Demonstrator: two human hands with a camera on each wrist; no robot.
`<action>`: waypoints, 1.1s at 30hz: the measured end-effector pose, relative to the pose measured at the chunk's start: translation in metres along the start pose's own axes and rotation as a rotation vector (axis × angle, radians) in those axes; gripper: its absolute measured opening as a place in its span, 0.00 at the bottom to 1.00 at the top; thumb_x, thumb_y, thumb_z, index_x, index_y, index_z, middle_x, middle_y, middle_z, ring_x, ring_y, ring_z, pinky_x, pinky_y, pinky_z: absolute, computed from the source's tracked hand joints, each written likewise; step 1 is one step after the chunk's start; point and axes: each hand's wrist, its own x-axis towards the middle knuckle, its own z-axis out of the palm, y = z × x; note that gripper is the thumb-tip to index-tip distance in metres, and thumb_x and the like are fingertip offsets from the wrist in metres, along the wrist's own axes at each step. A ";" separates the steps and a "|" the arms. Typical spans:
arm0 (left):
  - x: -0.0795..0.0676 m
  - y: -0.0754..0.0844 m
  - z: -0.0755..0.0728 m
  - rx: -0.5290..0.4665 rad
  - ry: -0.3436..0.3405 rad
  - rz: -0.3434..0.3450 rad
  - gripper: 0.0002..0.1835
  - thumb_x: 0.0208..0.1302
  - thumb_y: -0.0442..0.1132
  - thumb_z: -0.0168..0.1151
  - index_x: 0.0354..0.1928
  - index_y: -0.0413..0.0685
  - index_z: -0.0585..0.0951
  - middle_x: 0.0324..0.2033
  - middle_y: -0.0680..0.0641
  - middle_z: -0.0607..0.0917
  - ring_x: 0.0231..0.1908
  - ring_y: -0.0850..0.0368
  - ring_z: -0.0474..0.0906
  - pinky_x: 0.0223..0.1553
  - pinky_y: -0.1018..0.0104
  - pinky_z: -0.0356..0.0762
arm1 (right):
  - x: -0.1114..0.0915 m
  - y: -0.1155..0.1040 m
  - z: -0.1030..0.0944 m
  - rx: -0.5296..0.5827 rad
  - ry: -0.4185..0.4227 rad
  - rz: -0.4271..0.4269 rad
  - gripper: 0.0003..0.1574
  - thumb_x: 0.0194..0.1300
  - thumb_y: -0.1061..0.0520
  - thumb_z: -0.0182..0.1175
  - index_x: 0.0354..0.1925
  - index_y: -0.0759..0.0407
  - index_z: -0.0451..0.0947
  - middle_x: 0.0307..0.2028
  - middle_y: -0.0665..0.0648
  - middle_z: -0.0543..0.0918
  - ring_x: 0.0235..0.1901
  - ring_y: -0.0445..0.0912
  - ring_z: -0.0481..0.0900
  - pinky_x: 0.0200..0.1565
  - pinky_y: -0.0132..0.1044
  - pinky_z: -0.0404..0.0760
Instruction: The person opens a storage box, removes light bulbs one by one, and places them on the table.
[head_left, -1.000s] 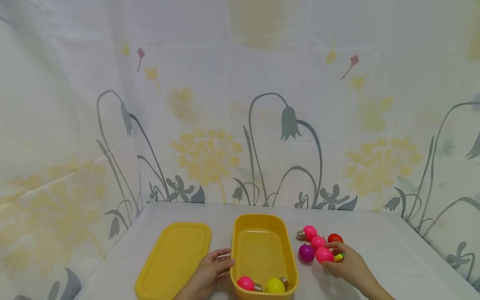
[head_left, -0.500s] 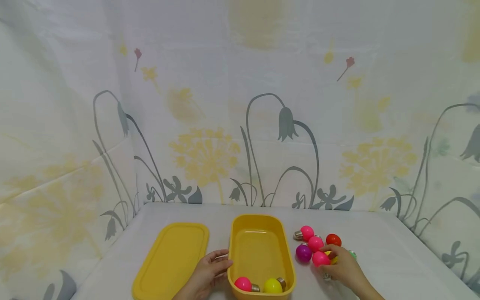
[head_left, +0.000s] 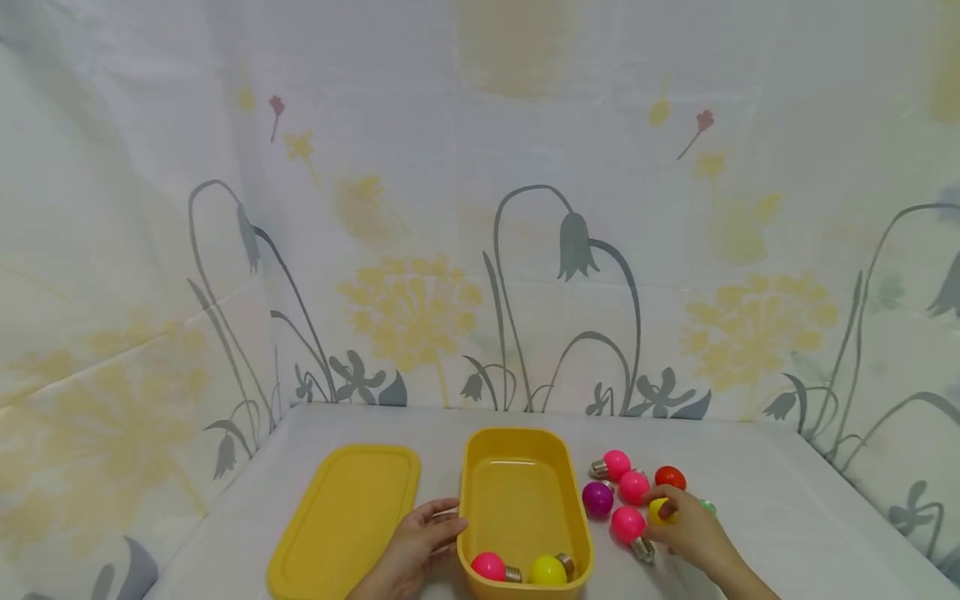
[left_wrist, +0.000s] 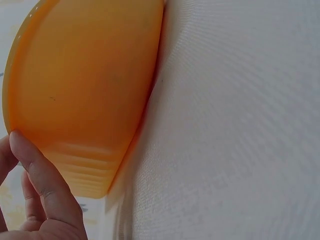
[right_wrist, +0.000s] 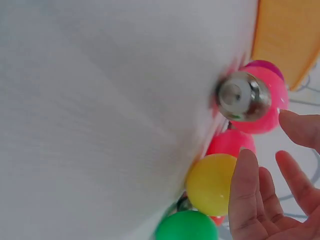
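My left hand grips the rim of the yellow box at its left side; the left wrist view shows the fingertips on the outer wall. Over the yellow light bulb on the table is my right hand, its fingers spread in the right wrist view, one seen against the yellow bulb. To its left a pink bulb lies with its metal base toward me. My right hand partly hides a green bulb.
In the box's near end lie a pink bulb and a yellow bulb. Beyond the right hand are a purple bulb, two pink bulbs and a red bulb. The yellow lid lies left of the box.
My right hand has shifted from the near pink bulb to the yellow one. That pink bulb has moved left and nearer, the purple bulb slightly left. My left hand stays on the box.
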 end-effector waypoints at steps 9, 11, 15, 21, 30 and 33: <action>0.000 0.000 -0.001 0.002 -0.008 -0.017 0.22 0.59 0.34 0.64 0.54 0.33 0.72 0.34 0.50 0.79 0.28 0.62 0.77 0.31 0.73 0.78 | -0.001 -0.021 -0.011 0.056 0.031 -0.073 0.25 0.47 0.65 0.69 0.46 0.66 0.74 0.30 0.56 0.73 0.25 0.47 0.71 0.26 0.37 0.80; -0.001 0.000 -0.001 -0.001 -0.014 -0.015 0.22 0.59 0.34 0.64 0.54 0.32 0.71 0.34 0.50 0.79 0.28 0.62 0.77 0.31 0.73 0.78 | -0.001 -0.027 -0.013 0.074 0.020 -0.072 0.26 0.48 0.64 0.69 0.47 0.66 0.74 0.30 0.56 0.73 0.26 0.47 0.72 0.27 0.37 0.80; -0.001 0.000 -0.001 0.002 -0.028 -0.003 0.23 0.60 0.33 0.63 0.55 0.32 0.71 0.34 0.50 0.79 0.28 0.63 0.77 0.30 0.73 0.77 | 0.002 -0.038 -0.014 0.135 -0.011 -0.075 0.27 0.49 0.62 0.70 0.48 0.65 0.74 0.31 0.56 0.74 0.27 0.47 0.72 0.29 0.38 0.81; -0.002 0.001 -0.002 -0.008 -0.037 -0.016 0.22 0.59 0.34 0.64 0.54 0.33 0.71 0.34 0.49 0.80 0.29 0.63 0.78 0.31 0.73 0.78 | 0.002 -0.047 -0.016 0.207 -0.066 -0.133 0.26 0.50 0.64 0.68 0.48 0.66 0.73 0.30 0.56 0.75 0.26 0.48 0.74 0.28 0.39 0.81; 0.000 0.001 -0.001 -0.010 -0.027 -0.027 0.22 0.59 0.35 0.64 0.54 0.35 0.72 0.35 0.49 0.80 0.30 0.62 0.78 0.32 0.72 0.78 | 0.004 -0.057 -0.017 0.229 -0.129 -0.169 0.22 0.51 0.65 0.67 0.46 0.64 0.75 0.31 0.57 0.74 0.26 0.49 0.75 0.29 0.40 0.82; 0.000 0.000 -0.001 -0.008 -0.031 -0.020 0.22 0.59 0.36 0.64 0.53 0.34 0.72 0.35 0.49 0.80 0.30 0.62 0.78 0.32 0.72 0.78 | 0.006 -0.062 -0.016 0.227 -0.153 -0.209 0.23 0.51 0.65 0.67 0.47 0.63 0.75 0.31 0.57 0.75 0.27 0.48 0.75 0.30 0.41 0.82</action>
